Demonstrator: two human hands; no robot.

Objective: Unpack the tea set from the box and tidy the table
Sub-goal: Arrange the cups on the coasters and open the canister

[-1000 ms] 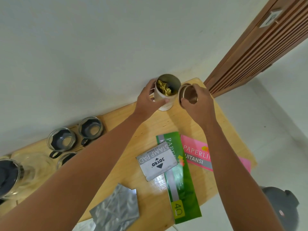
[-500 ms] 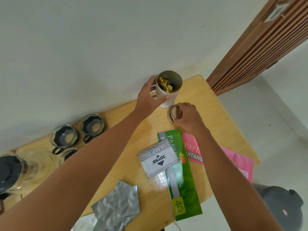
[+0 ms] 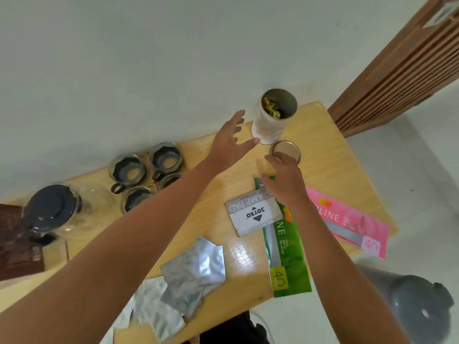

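Note:
A white tin (image 3: 269,122) stands open at the far side of the wooden table (image 3: 330,155), with gold foil packets inside. Its round lid (image 3: 285,150) lies flat on the table just in front of it. My left hand (image 3: 229,142) hovers left of the tin with fingers spread, holding nothing. My right hand (image 3: 285,180) is just short of the lid, fingers relaxed and empty. Three glass cups with dark inserts (image 3: 129,170) sit at the left, beside a glass teapot with a dark lid (image 3: 53,207).
A grey stamp pad box (image 3: 253,214) lies on a green paper pack (image 3: 285,256), with a pink paper pack (image 3: 347,222) to the right. Silver foil bags (image 3: 193,266) lie near the front edge. A grey bin (image 3: 419,309) stands on the floor at right.
My right hand set the lid down on the table and let go of it. My left hand released the tin and drew back to the left.

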